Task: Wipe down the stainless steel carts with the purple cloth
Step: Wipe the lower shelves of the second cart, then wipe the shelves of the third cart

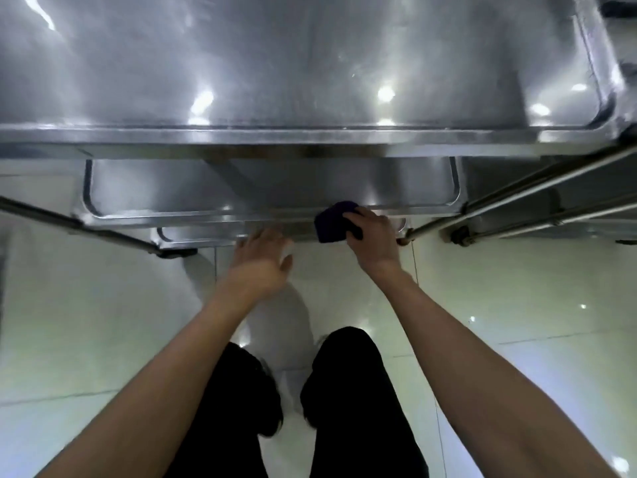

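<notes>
The right hand (pixel 374 232) has its grip closed on the purple cloth (pixel 333 222), fingers curled over the folded wad and pressing it against the front rim of the cart's (pixel 310 138) middle shelf (pixel 262 188), toward that shelf's right end. The left hand (pixel 263 258) is open, fingers spread and blurred, holding nothing; it sits just left of the cloth, at the front edge of the bottom shelf (pixel 200 233), though whether it touches the steel cannot be told. The cart's top tray fills the upper part of the view, bright with reflected ceiling lights, and the two lower shelves step out beneath it, each with a raised rim and rounded corners. A slanted leg (pixel 79 225) runs along the cart's left side. To the right stand the rails of a second cart (pixel 551 191), close beside the first. Below, both bare forearms reach forward over dark trousers (pixel 351 391), and the floor (pixel 517 288) is pale glossy tile.
</notes>
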